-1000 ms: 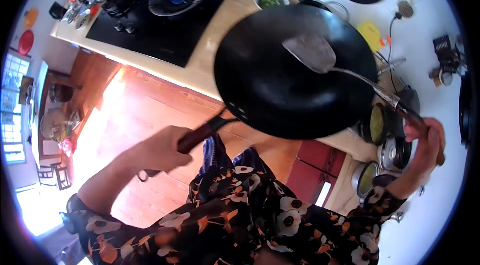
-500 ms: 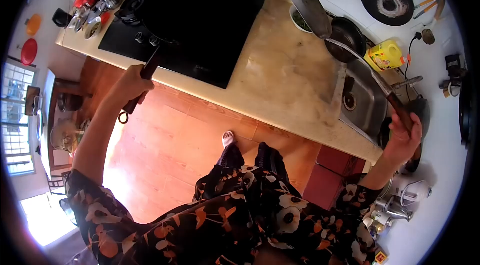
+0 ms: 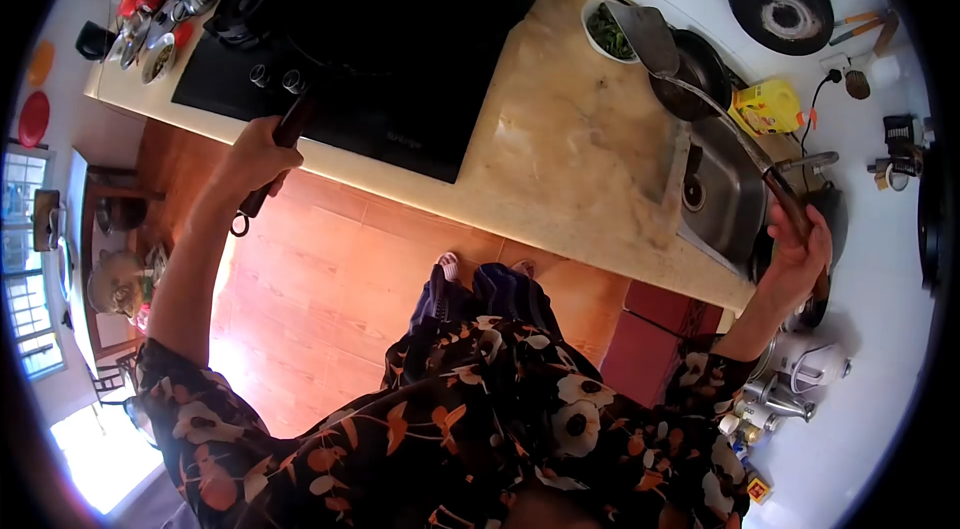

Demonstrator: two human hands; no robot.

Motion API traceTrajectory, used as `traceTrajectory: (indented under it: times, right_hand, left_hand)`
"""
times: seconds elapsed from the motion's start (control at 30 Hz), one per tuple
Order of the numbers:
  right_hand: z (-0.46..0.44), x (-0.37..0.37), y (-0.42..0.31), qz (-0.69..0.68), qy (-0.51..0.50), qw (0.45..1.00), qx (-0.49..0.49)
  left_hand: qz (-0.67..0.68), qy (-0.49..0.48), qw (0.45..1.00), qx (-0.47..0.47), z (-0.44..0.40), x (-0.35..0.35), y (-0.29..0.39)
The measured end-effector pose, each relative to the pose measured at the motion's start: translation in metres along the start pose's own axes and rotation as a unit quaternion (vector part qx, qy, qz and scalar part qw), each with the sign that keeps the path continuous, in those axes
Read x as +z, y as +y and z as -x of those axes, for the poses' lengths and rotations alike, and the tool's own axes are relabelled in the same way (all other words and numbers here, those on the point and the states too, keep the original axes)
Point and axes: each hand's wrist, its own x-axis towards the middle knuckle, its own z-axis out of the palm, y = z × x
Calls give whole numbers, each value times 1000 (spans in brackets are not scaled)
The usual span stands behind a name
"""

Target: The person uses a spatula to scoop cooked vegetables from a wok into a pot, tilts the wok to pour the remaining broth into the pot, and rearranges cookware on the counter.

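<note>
My left hand (image 3: pixel 252 165) is closed round the dark handle of a large black wok (image 3: pixel 410 4). The wok is over the right part of the black stove (image 3: pixel 400 134) and hides the burner there; whether it rests on it I cannot tell. On the right, my right hand (image 3: pixel 797 247) grips the wooden handle of a metal spatula (image 3: pixel 650 41), its blade pointing up and left. That blade overlaps the view of a white bowl of green leaves (image 3: pixel 607 31) and a dark pan (image 3: pixel 694 74) behind it.
Beside the pan stand a yellow bottle (image 3: pixel 768 107) and a steel sink (image 3: pixel 728 191). Seasoning bottles and bowls (image 3: pixel 158 59) crowd the counter's far left. Another pan (image 3: pixel 780 4) hangs on the wall. A white appliance (image 3: pixel 812 361) is at the lower right.
The wok has moved up and left from in front of me to over the stove. The spatula has come away from in front of the wok and is now over the counter's right side.
</note>
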Motion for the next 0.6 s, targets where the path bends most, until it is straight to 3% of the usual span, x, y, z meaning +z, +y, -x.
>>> traceTrajectory:
  times: [0.23,0.37,0.47,0.53,0.6]
  right_hand:
    - [-8,17,3,-11,-19,1000,5]
    - [-14,81,10,-47,-53,997,-20]
    - [-13,164,1,-59,-178,981,48]
    - [-23,213,11,-68,-242,965,71]
    - [-45,248,17,-69,-318,942,77]
  left_hand:
    - [-46,-14,999,3,-2,-12,2]
    - [-24,-6,1000,6,-1,-15,6]
    - [-63,-23,998,1,0,-20,9]
    - [17,-108,994,-10,0,-27,8]
    - [45,-122,991,-12,7,-36,-2]
